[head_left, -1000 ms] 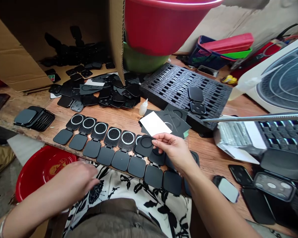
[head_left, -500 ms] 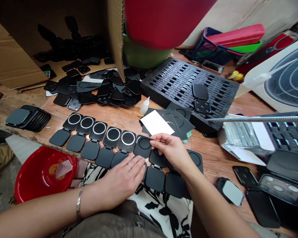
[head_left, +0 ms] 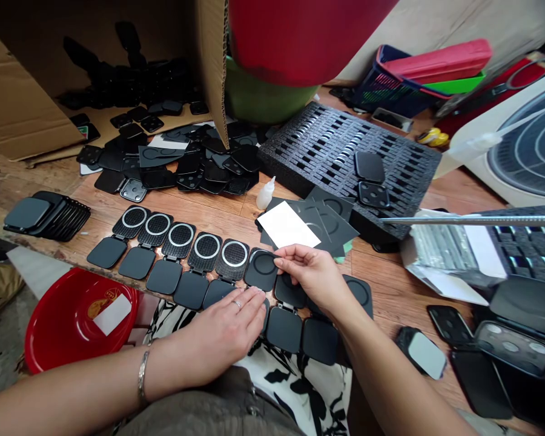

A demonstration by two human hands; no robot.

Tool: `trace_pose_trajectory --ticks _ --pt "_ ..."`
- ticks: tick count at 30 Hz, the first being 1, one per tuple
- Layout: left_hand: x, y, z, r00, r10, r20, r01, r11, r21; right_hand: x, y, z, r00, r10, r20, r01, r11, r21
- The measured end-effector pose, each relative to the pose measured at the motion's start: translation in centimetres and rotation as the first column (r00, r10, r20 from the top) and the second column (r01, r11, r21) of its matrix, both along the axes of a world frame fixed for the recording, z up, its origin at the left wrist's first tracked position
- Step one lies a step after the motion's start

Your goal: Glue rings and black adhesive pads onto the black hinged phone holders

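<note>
Hinged black two-panel pieces lie in a row along the table's front edge. The left ones show a white ring (head_left: pixel 235 252) on a textured upper panel. On the sixth piece, a black sheet with a ring outline (head_left: pixel 260 269) covers the upper panel. My right hand (head_left: pixel 309 271) pinches that sheet's right edge between thumb and index finger. Flat over the same piece's lower panel, my left hand (head_left: pixel 229 330) rests with fingers stretched out, hiding most of it. Farther right, more pieces have plain upper panels with a faint ring (head_left: pixel 358 290), partly hidden by my right arm.
Behind the row lie a white sheet (head_left: pixel 289 224), dark ring-marked sheets (head_left: pixel 340 224) and a small dropper bottle (head_left: pixel 266 194). A stack of black panels (head_left: pixel 49 215) sits left, a foam tray (head_left: pixel 313 139) behind. Below the edge is a red basin (head_left: pixel 40 321) with white paper (head_left: pixel 112 315).
The white paper in the red basin has shifted and now lies flatter there. The view has moved slightly. Both hands keep their places on the sixth piece.
</note>
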State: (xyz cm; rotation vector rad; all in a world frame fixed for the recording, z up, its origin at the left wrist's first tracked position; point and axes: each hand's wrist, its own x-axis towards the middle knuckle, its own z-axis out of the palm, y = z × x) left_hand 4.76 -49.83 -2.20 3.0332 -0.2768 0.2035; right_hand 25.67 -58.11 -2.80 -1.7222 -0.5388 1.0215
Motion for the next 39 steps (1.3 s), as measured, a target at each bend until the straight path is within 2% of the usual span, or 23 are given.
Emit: trace_pose_trajectory --ticks 26,39 --pt "0.1 -0.15 0.07 1.0 -0.011 -0.019 0.011 1.0 0.017 -0.02 0.08 -0.02 1.0 -0.004 0.01 0.004 1.0 -0.009" --pt "0.03 -0.24 -0.17 1.0 0.0 0.002 0.0 1.0 0.02 -0.22 0.16 -0.61 0.992 0.004 0.126 -0.003 1.0 -0.008"
